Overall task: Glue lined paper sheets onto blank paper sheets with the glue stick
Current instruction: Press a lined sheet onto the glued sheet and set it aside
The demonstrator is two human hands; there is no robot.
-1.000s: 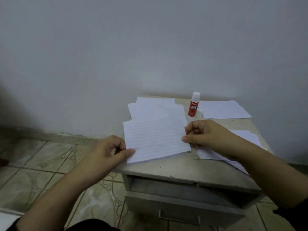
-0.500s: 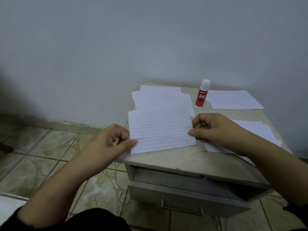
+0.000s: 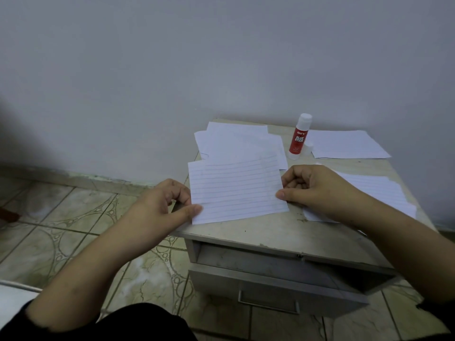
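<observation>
Lined sheet (image 3: 236, 190): lay on the tabletop (image 3: 295, 232), its far edge over a stack of blank sheets (image 3: 236, 143).
Left hand (image 3: 165, 205): fingers pinched the sheet's near left corner.
Right hand (image 3: 312, 188): thumb pressed the right edge, other fingers curled beside it.
Glue stick (image 3: 299, 137): stood upright behind the sheet, well apart from both hands.

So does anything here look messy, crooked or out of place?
A few things. The lined sheet held by the left hand and right hand lies skewed over the blank sheets. The drawer under the table hangs partly open. A small white cap sits loose beside the upright glue stick.
</observation>
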